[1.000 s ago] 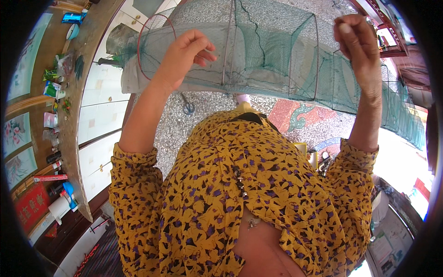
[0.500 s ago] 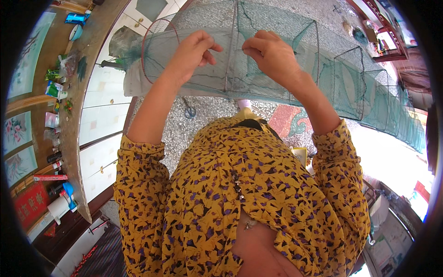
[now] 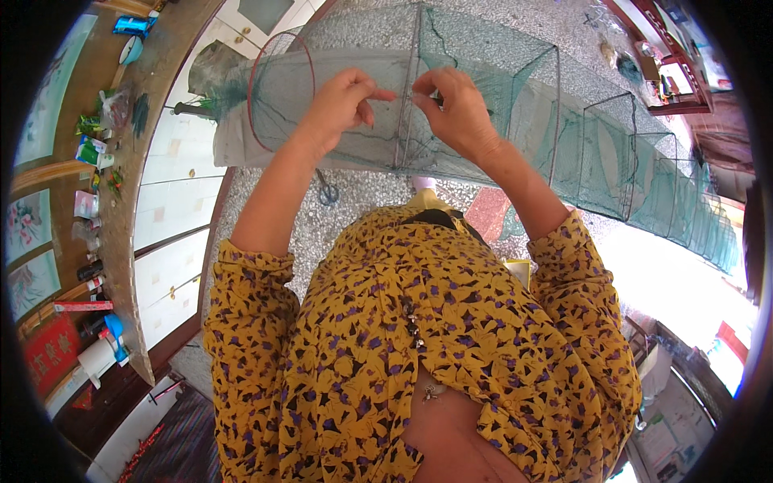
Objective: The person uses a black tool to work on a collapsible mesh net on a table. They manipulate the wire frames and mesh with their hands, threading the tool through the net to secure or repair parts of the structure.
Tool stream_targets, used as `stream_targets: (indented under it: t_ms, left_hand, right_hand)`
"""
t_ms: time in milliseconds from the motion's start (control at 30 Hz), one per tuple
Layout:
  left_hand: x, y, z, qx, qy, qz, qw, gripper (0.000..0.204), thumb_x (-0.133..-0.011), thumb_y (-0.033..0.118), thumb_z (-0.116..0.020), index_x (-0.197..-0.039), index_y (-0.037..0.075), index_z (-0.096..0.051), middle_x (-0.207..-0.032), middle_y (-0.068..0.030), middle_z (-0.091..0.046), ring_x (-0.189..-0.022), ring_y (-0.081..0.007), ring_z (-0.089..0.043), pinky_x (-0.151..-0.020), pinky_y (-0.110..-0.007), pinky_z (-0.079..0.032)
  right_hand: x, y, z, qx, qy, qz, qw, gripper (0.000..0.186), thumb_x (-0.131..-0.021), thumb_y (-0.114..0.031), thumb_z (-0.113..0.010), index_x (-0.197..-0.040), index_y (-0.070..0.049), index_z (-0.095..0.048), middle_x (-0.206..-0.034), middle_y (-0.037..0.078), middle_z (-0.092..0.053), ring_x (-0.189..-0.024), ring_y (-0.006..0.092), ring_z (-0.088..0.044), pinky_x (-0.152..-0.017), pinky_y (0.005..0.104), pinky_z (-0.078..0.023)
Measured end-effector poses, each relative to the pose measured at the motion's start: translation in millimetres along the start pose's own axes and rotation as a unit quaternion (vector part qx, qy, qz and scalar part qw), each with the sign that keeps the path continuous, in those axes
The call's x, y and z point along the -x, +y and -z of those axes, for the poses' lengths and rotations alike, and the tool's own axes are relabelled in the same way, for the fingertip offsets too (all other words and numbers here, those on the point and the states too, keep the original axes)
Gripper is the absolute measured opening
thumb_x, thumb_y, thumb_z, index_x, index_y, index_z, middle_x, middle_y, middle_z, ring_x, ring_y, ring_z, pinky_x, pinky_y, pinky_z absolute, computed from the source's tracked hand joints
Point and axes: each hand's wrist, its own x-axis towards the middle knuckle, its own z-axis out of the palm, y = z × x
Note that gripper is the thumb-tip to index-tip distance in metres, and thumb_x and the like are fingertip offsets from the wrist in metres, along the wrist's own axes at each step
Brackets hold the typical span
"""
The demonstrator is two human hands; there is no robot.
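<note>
A long cage-like net trap (image 3: 515, 129) of green mesh on dark wire frames stretches across the view in front of me. Above its left part, close to an upright dark frame bar (image 3: 407, 97), both hands are raised. My left hand (image 3: 342, 105) has one finger reaching toward the right hand and the others bent; whatever it pinches is too fine to make out. Thumb and fingertips of my right hand (image 3: 456, 111) come together just right of the bar, with any held thing hidden. A reddish hoop (image 3: 252, 92) rings the net's left end, where the mesh gathers into a bunch (image 3: 229, 95).
Scissors (image 3: 328, 191) lie on the speckled floor (image 3: 302, 221) below the net. On my left runs a long counter (image 3: 129, 209) over white cabinets (image 3: 173, 193), with small packages on it. A dark wooden piece of furniture (image 3: 684, 103) stands at the far right.
My right hand has moved left, toward the frame bar and the left hand. The left hand has shifted slightly right and down, one finger now pointing right. The thin dark thing at my right fingertips no longer shows.
</note>
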Motion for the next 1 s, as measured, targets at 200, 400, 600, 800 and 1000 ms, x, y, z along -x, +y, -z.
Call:
stream_targets:
  t_ms: [200,400,600,800,1000]
  left_hand:
    - [-7.9,-10.6,16.5,0.031,0.023,0.026,0.999,0.008,-0.092,0.012,-0.043,-0.090,0.005,-0.047,-0.093,-0.0128,-0.066,-0.057,-0.0111,-0.054,-0.044,-0.023,-0.036]
    - [-6.8,-2.2,16.9,-0.086,0.079,-0.017,0.993,0.009,-0.094,0.013,-0.044,-0.089,0.007,-0.047,-0.093,-0.0087,-0.063,-0.062,-0.0094,-0.051,-0.050,-0.021,-0.036]
    - [-20.7,14.6,9.2,-0.095,0.072,-0.051,0.992,0.011,-0.095,0.015,-0.044,-0.091,0.006,-0.048,-0.094,-0.0087,-0.063,-0.067,-0.0107,-0.054,-0.056,-0.022,-0.040]
    - [2.2,9.5,-4.9,0.023,0.124,-0.062,0.990,0.011,-0.095,0.010,-0.043,-0.094,0.001,-0.047,-0.095,-0.0126,-0.059,-0.075,-0.0172,-0.060,-0.061,-0.025,-0.048]
    - [12.5,-34.8,-24.1,0.296,0.189,0.028,0.936,0.013,-0.095,0.005,-0.038,-0.094,-0.005,-0.045,-0.092,-0.0151,-0.057,-0.075,-0.0194,-0.059,-0.064,-0.028,-0.052]
  right_hand:
    - [-6.3,-25.1,-32.5,-0.070,0.061,0.020,0.995,0.011,-0.075,-0.013,-0.070,-0.080,-0.007,-0.062,-0.091,0.010,-0.054,-0.082,0.0285,-0.055,-0.069,0.0361,-0.048]
    - [-12.6,-20.3,-28.3,-0.105,-0.014,-0.006,0.994,0.016,-0.075,-0.017,-0.072,-0.080,-0.006,-0.062,-0.089,0.009,-0.053,-0.078,0.0263,-0.056,-0.067,0.0349,-0.047]
    - [-15.1,-7.3,-23.9,-0.117,-0.056,0.038,0.991,0.013,-0.076,-0.016,-0.071,-0.079,-0.006,-0.063,-0.086,0.009,-0.053,-0.077,0.0257,-0.055,-0.068,0.0344,-0.046]
    - [-14.0,-15.7,-28.6,-0.110,-0.012,-0.019,0.994,0.009,-0.077,-0.014,-0.069,-0.082,-0.007,-0.066,-0.085,0.009,-0.054,-0.076,0.0252,-0.054,-0.068,0.0344,-0.046]
    - [-5.9,-18.8,-33.7,-0.127,-0.012,-0.043,0.991,0.010,-0.078,-0.015,-0.068,-0.084,-0.007,-0.067,-0.087,0.011,-0.055,-0.076,0.0254,-0.054,-0.067,0.0345,-0.046]
